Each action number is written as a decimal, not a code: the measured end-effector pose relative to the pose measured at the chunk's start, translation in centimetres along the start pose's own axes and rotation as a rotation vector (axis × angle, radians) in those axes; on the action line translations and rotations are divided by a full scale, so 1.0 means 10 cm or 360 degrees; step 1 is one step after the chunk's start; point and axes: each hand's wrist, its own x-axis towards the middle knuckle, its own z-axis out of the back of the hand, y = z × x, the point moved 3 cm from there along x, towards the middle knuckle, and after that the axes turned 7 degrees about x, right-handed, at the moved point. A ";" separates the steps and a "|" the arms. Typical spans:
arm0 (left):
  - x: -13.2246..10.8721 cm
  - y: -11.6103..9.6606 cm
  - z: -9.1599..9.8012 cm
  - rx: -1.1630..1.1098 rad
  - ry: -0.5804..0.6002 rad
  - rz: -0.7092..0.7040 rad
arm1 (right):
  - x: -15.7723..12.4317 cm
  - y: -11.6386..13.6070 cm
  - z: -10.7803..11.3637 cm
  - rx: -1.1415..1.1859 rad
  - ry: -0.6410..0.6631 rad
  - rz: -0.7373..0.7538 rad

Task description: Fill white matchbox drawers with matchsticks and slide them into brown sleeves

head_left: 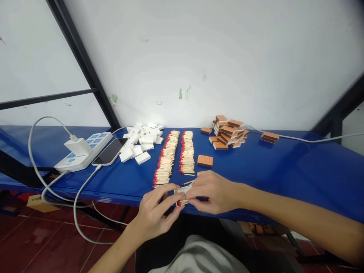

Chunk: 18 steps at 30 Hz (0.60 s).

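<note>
Near the table's front edge, my left hand (158, 207) grips the left end of a small white matchbox tray (186, 189). My right hand (212, 192) is at the tray's other end, its fingers closed round some red-tipped matches (182, 203) that lie in the tray. Just beyond my hands are two long rows of matches, the left row (167, 157) and the right row (187, 153), heads pointing left. A single orange matchbox sleeve (205, 160) lies right of the rows. My fingers hide part of the tray.
White trays (142, 140) are heaped at the back left, beside a phone (110, 151) and a power strip (85, 151) with a charger. Orange matchboxes (229, 132) are piled at the back right; more (269, 137) lie further right by a white cable (313, 141). A white wall stands behind.
</note>
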 end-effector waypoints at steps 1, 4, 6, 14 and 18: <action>0.00 0.00 0.00 0.0006 -0.0001 -0.0002 | 0.00 0.00 0.00 -0.0010 0.0009 -0.0001; 0.01 -0.01 0.00 0.0019 0.0003 0.0001 | 0.00 0.01 0.00 0.0001 0.0062 -0.0007; 0.01 -0.01 -0.01 0.0026 0.0006 -0.0001 | 0.00 0.01 0.01 0.0010 0.0054 0.0007; 0.00 -0.02 -0.01 0.0067 0.0001 -0.0003 | -0.02 -0.13 0.16 -0.0107 -0.0133 -0.0199; -0.02 -0.02 -0.01 0.0137 0.0009 -0.0061 | -0.04 -0.24 0.13 -0.0176 0.0092 -0.0476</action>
